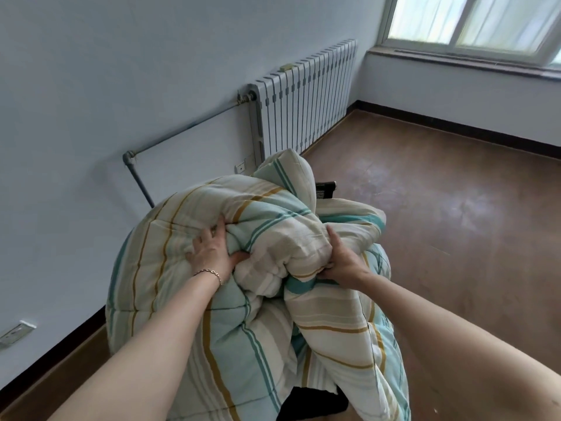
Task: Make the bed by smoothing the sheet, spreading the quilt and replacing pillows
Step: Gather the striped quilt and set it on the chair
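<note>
A bundled striped quilt [243, 268] is held up in front of the body, above a brown floor [440, 208]. The left hand [212, 250] is dug into a fold, fingers [220, 226] curled into the fabric. The right hand [341, 256] is clamped around a thick roll of the quilt. A white radiator [303, 101] is mounted on the wall behind, beside a window [473, 22].

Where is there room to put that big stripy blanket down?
The brown floor lies bare between the radiator wall and the window wall, right of the quilt. Near the person it is crowded: the bundle, gripped by the left hand and right hand, hides what lies below.
</note>
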The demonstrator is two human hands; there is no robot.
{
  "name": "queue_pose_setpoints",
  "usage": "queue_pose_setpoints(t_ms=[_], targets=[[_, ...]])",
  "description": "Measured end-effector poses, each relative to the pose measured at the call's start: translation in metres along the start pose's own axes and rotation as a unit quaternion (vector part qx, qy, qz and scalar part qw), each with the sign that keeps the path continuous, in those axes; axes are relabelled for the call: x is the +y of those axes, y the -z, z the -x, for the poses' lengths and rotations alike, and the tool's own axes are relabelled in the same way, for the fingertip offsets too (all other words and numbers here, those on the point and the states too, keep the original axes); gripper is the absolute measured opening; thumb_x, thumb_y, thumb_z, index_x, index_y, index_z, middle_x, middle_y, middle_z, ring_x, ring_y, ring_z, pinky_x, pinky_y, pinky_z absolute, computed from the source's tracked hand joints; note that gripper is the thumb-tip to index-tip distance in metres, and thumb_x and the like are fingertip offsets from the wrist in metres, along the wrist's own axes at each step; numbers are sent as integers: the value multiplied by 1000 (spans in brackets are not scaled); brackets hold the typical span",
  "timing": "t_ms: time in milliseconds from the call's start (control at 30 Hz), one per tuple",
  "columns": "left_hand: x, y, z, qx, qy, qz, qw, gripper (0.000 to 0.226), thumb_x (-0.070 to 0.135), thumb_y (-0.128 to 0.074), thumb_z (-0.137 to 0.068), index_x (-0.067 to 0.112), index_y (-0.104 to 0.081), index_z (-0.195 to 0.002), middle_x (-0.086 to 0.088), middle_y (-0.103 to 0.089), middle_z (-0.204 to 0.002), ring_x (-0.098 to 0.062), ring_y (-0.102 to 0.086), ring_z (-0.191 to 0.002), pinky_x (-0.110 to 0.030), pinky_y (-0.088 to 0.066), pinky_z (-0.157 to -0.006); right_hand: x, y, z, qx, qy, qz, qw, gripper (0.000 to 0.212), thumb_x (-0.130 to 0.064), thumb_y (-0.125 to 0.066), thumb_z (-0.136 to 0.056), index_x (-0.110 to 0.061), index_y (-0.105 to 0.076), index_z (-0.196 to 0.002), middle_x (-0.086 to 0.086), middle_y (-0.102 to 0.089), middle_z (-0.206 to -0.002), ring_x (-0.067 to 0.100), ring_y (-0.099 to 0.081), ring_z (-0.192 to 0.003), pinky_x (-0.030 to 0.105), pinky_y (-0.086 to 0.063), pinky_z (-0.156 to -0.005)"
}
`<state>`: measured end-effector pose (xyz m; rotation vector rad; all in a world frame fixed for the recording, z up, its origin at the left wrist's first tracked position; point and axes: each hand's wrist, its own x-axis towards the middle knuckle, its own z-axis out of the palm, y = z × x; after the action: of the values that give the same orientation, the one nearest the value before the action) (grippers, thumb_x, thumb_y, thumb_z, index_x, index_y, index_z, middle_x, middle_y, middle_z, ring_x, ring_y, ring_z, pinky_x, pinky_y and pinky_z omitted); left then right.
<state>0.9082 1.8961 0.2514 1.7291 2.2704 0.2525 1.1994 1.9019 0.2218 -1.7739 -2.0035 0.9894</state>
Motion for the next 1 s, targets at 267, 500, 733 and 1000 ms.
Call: queue_pose_setpoints(t_ms=[267, 500, 733, 1000], targets=[[53, 53, -30, 309, -110, 108, 939, 23, -2, -54, -87, 5, -63, -107, -17, -59, -101, -37, -56, -93, -40, -42, -75, -30, 88, -14, 250, 95, 74, 961, 82, 6, -52, -80, -38, -31, -146, 11, -51, -135, 33, -48, -122, 42, -42, -98], [123, 18, -53, 148, -197, 98, 964, 60, 49, -38, -97, 22, -26, -150, -7, -21, -157, -32, -21, -143, -62, -23, -109, 2, 79, -55, 264, -18, 241, 934, 80, -6, -41, -90, -36, -6, -154, 10, 1, -162, 32, 1, -149, 61, -8, -115], [52, -91, -40, -200, -81, -142, 966, 78, 71, -22, -91, 36, 12, -151, 3, 23, -159, -29, 19, -146, -70, -1, -109, 64, 0, -56, -156, -70, 297, 940, 91, -6, -46, -94, -43, 13, -152, 0, 24, -161, 30, 16, -149, 65, -25, -112], [64, -38, -33, -66, -128, -157, 977, 59, 66, -36, -90, 30, -40, -136, -7, -36, -142, -30, -33, -130, -57, -27, -105, 21, 33, -47, -17, -39, 216, 975, 59, -18, -43, -96, -46, -31, -148, 2, -16, -162, 32, -16, -146, 54, -32, -111]])
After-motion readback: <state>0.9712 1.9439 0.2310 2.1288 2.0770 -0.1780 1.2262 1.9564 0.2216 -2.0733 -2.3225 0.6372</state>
